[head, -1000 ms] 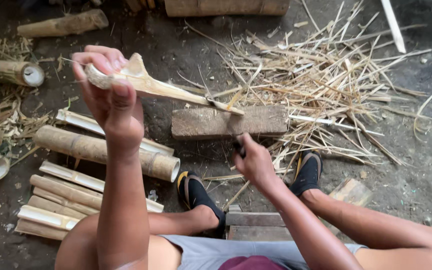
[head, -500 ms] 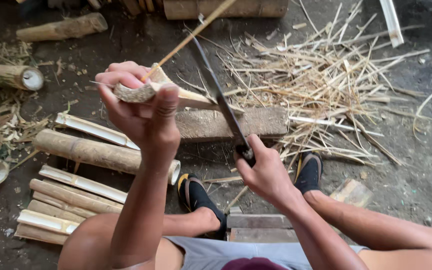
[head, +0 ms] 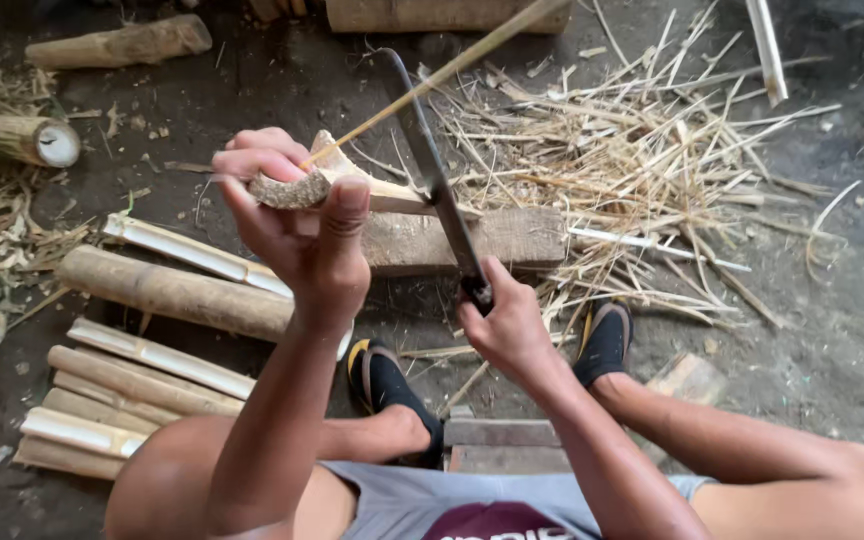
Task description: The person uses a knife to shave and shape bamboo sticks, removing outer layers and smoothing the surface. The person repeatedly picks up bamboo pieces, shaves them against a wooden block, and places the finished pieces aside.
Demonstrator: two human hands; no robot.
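Observation:
My left hand (head: 297,215) is raised and grips a split piece of bamboo (head: 352,185) by its cut end, thumb on top. A thin strip (head: 452,65) peels off it up toward the top of the view. In my right hand (head: 507,315) is the handle of a long dark blade (head: 432,170). The blade points away from me and crosses the bamboo piece near its middle. Under both lies a flat wooden block (head: 512,235) on the dirt floor.
Split bamboo slats (head: 142,385) and a round bamboo section (head: 172,290) lie at the left. A heap of thin shavings (head: 632,160) covers the floor at the right. More bamboo logs (head: 117,45) lie at the back left. My feet in dark sandals (head: 607,340) rest beside the block.
The blade has swung from lying low and sideways to pointing up and away. My left hand has moved right and lower with the bamboo. A thin strip has peeled off.

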